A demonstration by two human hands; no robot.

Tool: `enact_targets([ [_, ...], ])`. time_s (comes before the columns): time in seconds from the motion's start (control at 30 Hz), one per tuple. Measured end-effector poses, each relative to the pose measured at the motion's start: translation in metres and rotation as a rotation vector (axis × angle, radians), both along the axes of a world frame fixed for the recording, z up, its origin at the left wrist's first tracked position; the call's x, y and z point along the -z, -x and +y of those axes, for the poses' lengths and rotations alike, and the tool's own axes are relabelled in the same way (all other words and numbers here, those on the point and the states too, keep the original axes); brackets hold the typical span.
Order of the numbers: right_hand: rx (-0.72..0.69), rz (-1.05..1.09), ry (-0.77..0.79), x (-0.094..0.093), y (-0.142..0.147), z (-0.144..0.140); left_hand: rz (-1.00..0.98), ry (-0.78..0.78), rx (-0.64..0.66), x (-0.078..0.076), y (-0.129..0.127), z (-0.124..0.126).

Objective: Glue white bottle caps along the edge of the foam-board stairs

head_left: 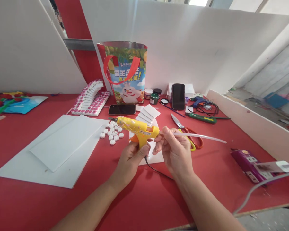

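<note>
My left hand [132, 157] grips the handle of a yellow hot glue gun [137, 128], held above the red table with its nozzle pointing left. My right hand [173, 149] pinches a clear glue stick [202, 136] at the gun's rear end; the stick runs out to the right. The gun's black cord [156, 170] drops between my wrists. Just beyond the gun lie several small white round pieces [112, 133] and a fan of white foam rectangles [148, 115].
White foam boards [60, 147] lie at the left. Behind are a printed gift bag [126, 75], two phones [122, 109] [178, 95], paint jars [154, 98], scissors [188, 133], a green cutter [202, 118] and a purple power strip [249, 165]. White partitions [252, 125] wall the table.
</note>
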State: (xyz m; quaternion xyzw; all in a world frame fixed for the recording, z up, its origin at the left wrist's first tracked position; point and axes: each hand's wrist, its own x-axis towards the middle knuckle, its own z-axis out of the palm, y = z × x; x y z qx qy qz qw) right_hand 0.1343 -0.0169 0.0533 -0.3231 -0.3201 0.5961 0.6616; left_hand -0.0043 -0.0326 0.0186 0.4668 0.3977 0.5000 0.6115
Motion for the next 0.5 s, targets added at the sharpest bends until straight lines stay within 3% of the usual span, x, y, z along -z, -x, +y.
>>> enact_targets([
  [0.2,0.057,-0.031,-0.059,0.0006,0.0023,0.0003,-0.018,0.005,-0.03,0.0027,-0.0008,0.0001],
  [0.5,0.077,-0.08,-0.022,0.0063,0.0008,0.0034,0.033,0.016,-0.053,-0.0045,-0.0006,-0.0009],
])
